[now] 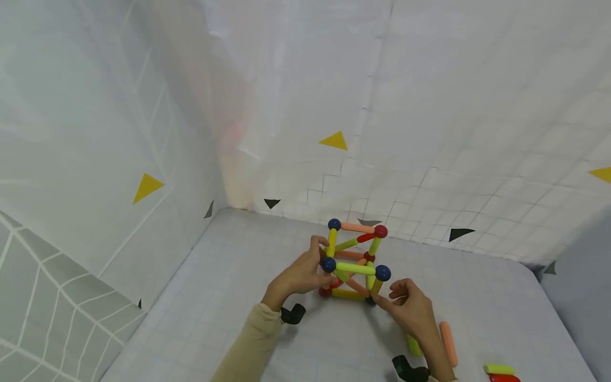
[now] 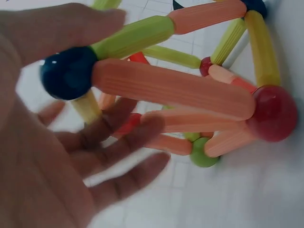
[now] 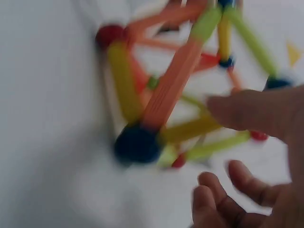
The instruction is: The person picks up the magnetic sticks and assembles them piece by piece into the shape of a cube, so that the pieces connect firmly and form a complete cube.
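Observation:
A frame of magnetic rods and balls (image 1: 355,269) stands on the white surface, built from lime, yellow, orange and red rods. My left hand (image 1: 303,273) holds its left side, thumb and fingers around the front blue ball (image 2: 69,73). The thumb lies along a lime rod (image 2: 135,37), with the other fingers spread below. At the frame's right front, the thumb of my right hand (image 1: 411,307) touches a yellow upright rod (image 3: 190,130) above the lower blue ball (image 3: 137,144). The other fingers of that hand are loosely bent, apart from the frame.
Loose rods lie at the right: an orange rod (image 1: 448,344), a lime rod (image 1: 413,345) beside my right wrist, another lime rod (image 1: 499,369) and a red piece (image 1: 505,378). White sheeting (image 1: 286,106) with printed lines walls in the back and sides.

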`<move>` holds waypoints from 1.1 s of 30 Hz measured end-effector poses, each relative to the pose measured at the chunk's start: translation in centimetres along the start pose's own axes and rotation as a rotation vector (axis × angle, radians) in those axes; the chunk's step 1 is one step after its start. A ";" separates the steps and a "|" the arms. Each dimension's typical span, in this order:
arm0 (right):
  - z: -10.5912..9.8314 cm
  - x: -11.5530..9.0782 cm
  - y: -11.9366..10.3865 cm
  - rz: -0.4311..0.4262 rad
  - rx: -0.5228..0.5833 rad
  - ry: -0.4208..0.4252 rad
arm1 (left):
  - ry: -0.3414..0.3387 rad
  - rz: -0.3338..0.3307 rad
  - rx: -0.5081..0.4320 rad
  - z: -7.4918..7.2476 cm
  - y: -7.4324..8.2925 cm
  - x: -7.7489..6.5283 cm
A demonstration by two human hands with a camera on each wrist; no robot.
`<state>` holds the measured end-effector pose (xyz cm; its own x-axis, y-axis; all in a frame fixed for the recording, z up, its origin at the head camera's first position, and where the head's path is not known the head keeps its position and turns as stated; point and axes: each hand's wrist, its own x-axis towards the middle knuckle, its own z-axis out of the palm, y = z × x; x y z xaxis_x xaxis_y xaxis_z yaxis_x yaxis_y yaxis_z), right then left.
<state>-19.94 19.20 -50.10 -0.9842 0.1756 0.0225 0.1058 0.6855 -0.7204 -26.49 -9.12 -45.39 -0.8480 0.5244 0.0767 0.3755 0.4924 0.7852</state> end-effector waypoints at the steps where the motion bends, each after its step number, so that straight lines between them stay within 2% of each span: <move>1: 0.2 0.4 0.7 0.010 0.013 -0.057 | -0.003 -0.036 0.028 0.0 0.0 -0.1; 3: 0.8 1.0 1.8 -0.031 0.042 -0.134 | -0.027 -0.116 0.103 0.1 0.0 -0.2; 5: 1.7 1.4 2.5 -0.115 0.045 -0.156 | -0.065 -0.198 0.192 0.3 0.0 -0.3; 8: 2.9 1.7 2.8 -0.231 0.003 -0.111 | -0.128 -0.288 0.280 1.0 -0.2 -0.3; 11: 3.5 1.6 2.5 -0.277 -0.047 -0.053 | -0.141 -0.321 0.256 1.8 -0.5 0.0; 13: 3.4 1.4 2.2 -0.270 -0.059 -0.047 | -0.113 -0.306 0.223 2.3 -0.9 0.2; 15: 3.3 1.2 1.8 -0.252 -0.062 -0.067 | -0.051 -0.285 0.196 2.8 -1.5 0.6; 19: 3.1 0.5 1.0 -0.205 -0.039 -0.135 | 0.152 -0.240 0.140 3.7 -3.2 1.6; 22: 3.8 -0.1 0.2 -0.175 0.015 -0.183 | 0.261 -0.222 0.029 4.6 -4.5 2.2; 24: 4.8 -0.6 -0.5 -0.166 0.064 -0.213 | 0.272 -0.205 -0.049 5.1 -5.1 2.6; 28: 7.0 -1.5 -1.7 -0.195 0.162 -0.259 | 0.186 -0.163 -0.218 5.5 -5.8 3.2; 30: 8.0 -1.7 -2.1 -0.236 0.206 -0.285 | 0.162 -0.152 -0.233 5.5 -5.8 3.3; 33: 8.8 -1.8 -2.3 -0.296 0.244 -0.308 | 0.200 -0.135 -0.161 5.3 -5.7 3.4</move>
<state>-19.69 11.05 -54.60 -0.9671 -0.2440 0.0713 -0.1848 0.4820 -0.8565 -29.53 -6.44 -52.81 -0.9490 0.3070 0.0721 0.2040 0.4233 0.8827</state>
